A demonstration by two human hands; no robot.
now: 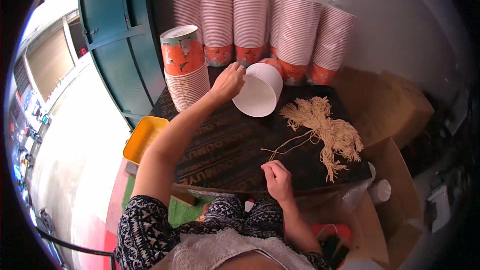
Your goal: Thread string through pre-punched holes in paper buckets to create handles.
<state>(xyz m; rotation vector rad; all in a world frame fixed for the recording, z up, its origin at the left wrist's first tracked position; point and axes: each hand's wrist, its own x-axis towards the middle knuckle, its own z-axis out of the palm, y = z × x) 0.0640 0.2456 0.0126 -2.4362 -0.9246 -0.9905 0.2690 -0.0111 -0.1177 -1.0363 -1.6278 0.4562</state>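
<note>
A white paper bucket is tilted on its side over the black table, its mouth toward me. My left hand reaches out over the table, its fingers closed at the bucket's upper left rim; the fingertips are partly hidden. My right hand is closed at the table's near edge and pinches the ends of thin beige cords. Those cords run back to a loose bundle of beige cord on the right of the table. Left of the bucket stands a stack of upturned orange-patterned buckets.
Tall plastic-wrapped stacks of paper buckets line the table's back by the wall. A yellow plastic bin sits at the left edge. Cardboard boxes stand on the right, one open with a white roll. A green metal door is at left.
</note>
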